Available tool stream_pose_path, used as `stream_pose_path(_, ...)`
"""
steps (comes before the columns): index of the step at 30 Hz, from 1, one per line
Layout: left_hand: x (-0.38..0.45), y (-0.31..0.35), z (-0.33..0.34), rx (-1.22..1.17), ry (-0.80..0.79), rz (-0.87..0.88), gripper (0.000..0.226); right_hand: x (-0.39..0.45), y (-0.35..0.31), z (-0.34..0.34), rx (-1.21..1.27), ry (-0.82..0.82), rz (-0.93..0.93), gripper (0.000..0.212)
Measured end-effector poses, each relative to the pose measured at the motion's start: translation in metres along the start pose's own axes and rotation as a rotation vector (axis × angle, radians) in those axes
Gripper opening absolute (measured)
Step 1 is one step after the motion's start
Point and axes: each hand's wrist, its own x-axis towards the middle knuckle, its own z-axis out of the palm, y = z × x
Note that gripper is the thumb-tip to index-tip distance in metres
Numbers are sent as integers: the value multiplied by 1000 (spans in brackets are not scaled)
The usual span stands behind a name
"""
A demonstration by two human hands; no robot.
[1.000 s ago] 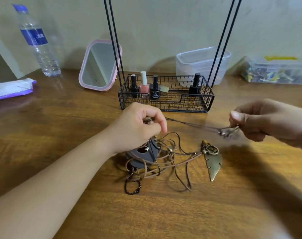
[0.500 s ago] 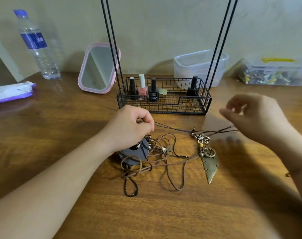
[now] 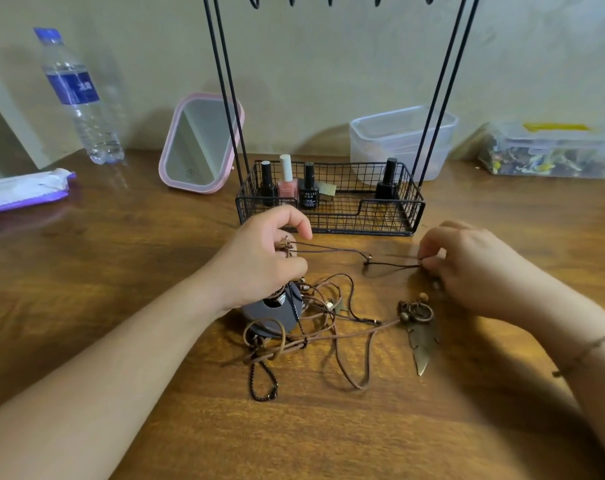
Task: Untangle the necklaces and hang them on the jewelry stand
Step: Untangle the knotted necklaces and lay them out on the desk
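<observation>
- My left hand (image 3: 259, 265) has its fingers curled round one end of a thin dark-brown cord necklace (image 3: 332, 251), held just above the brown wooden bench (image 3: 121, 271).
- My right hand (image 3: 467, 268) pinches the other end of that cord between thumb and fingertips, low to the bench; the cord runs nearly level between the two hands, with a small knot and bead part-way along.
- Below the left hand lies the tangle of brown cord necklaces (image 3: 328, 327), looped over one another on the bench, touching a round dark-grey disc pendant (image 3: 273, 310) that sits partly under my left wrist.
- A thin black bead chain (image 3: 264, 382) trails out of the tangle toward me.
- A bronze leaf-shaped metal pendant (image 3: 422, 344) lies flat on the bench just below my right hand, its ring and beads at the upper end joined to one of the brown cords.
- The black wire jewelry stand (image 3: 328, 209) stands just beyond both hands; its basket base holds three black nail polish bottles (image 3: 308, 188) and one pink nail polish bottle (image 3: 286, 183), and its thin uprights rise out of view at the top, where a few hooks show.
- Farther back I see a pink-framed mirror (image 3: 200, 143), a clear plastic water bottle with a blue label (image 3: 78, 95), a clear plastic tub (image 3: 403, 140) and a white-and-purple packet (image 3: 24, 188) at the left edge.
</observation>
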Motion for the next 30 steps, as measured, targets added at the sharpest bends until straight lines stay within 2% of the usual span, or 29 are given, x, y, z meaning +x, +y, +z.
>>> stream_pose_path(3,0,0,0,1,-18,2,37,-1,15,-16,150,99,61,14)
stream_pose_path(7,2,-4,-1,33,-57,9,39,-3,29,-33,711,249,236,18)
stream_pose_path(11,2,-7,-3,48,-91,20,40,1,50,-41,948,502,354,33)
stream_pose_path(14,2,-4,-2,19,-148,28,42,-1,63,-40,1107,615,440,34)
stream_pose_path(18,0,-1,-3,4,-207,45,35,-4,69,-35,914,616,491,27)
stream_pose_path(20,1,0,-4,17,-180,43,29,0,59,-34,671,551,507,16)
stream_pose_path(21,1,0,-5,20,-169,39,28,1,54,-33,535,518,500,18)
stream_pose_path(24,-1,2,-7,5,-155,46,29,-2,33,-29,242,334,414,20)
stream_pose_path(28,-2,4,-6,-18,-138,90,28,0,27,-25,94,60,354,16)
stream_pose_path(30,-3,5,-5,-31,-139,120,27,0,21,-20,-7,37,302,12)
